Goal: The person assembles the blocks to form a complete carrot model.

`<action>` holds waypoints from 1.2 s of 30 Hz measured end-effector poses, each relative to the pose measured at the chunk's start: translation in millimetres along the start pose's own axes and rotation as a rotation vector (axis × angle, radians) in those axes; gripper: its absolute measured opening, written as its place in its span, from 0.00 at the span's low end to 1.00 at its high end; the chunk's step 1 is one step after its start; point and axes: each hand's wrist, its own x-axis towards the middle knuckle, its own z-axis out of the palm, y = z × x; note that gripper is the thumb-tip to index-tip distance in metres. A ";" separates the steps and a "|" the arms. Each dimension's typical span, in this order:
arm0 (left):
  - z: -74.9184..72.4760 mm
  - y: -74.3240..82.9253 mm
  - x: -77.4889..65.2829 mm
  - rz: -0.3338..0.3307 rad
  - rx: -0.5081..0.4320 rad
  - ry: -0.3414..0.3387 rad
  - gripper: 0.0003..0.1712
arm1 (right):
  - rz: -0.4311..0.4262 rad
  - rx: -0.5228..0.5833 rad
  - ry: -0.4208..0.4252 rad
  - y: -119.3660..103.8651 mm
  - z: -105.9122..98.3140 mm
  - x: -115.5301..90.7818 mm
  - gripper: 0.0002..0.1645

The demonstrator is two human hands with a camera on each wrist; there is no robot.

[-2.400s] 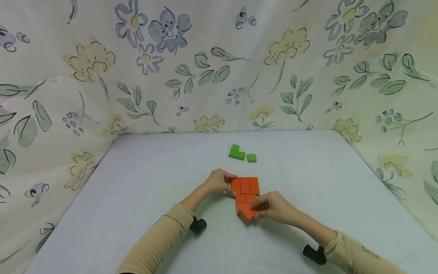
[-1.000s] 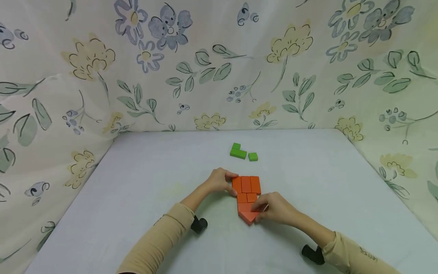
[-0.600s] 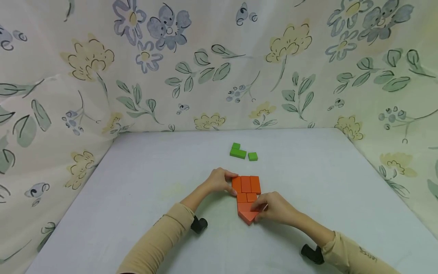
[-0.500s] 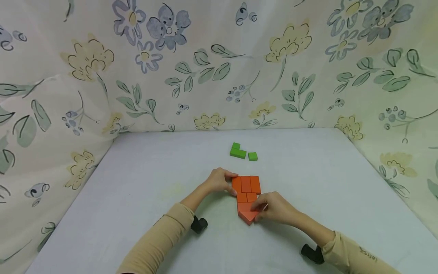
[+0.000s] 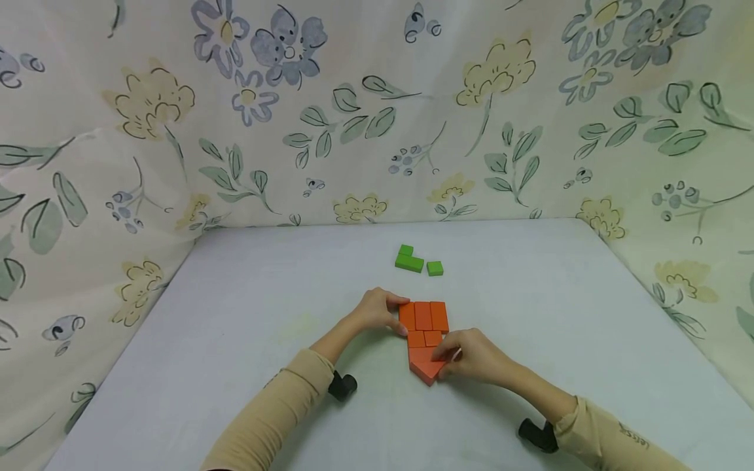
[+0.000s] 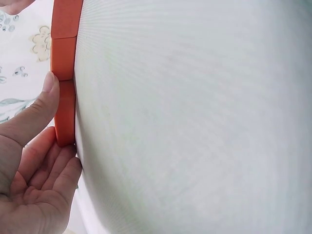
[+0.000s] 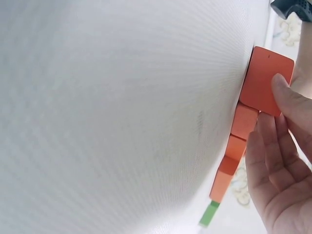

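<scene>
Orange blocks lie together flat on the table. Three upright ones form the far row, with two small ones [image 5: 425, 339] below. At the near end sits a pointed orange block [image 5: 421, 367], whose squarish side face fills much of the right wrist view. My right hand [image 5: 474, 356] pinches this block, thumb [image 7: 285, 95] on that face and fingers behind. My left hand [image 5: 375, 310] pinches the far row's left block [image 5: 406, 316], thumb [image 6: 48, 95] along its side and fingers round its far end. That far end is partly hidden by the fingers.
Beyond the orange group lie a long green block [image 5: 409, 263] with a small green one [image 5: 406, 250] touching it, and a separate green block [image 5: 434, 268]. White table [image 5: 265, 281]; floral cloth [image 5: 353, 118] hangs behind and at the sides. Black wrist devices [image 5: 537, 435] sit by both forearms.
The pointed block has turned slightly in my right hand and now sits flush against the orange blocks beyond it. My left hand keeps its place; during the last half second little differs.
</scene>
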 end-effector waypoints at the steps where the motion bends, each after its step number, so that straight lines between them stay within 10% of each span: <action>1: 0.0 0.1 -0.2 0.001 0.001 0.000 0.36 | 0.000 0.000 0.000 0.0 -0.1 0.0 0.11; 23: -0.7 1.9 -0.7 0.008 -0.003 -0.006 0.37 | 0.102 0.051 -0.018 2.2 -45.3 14.5 0.16; 36: 0.0 -0.6 1.1 -0.006 -0.018 -0.011 0.37 | 0.286 -0.032 0.118 36.8 -52.2 65.5 0.14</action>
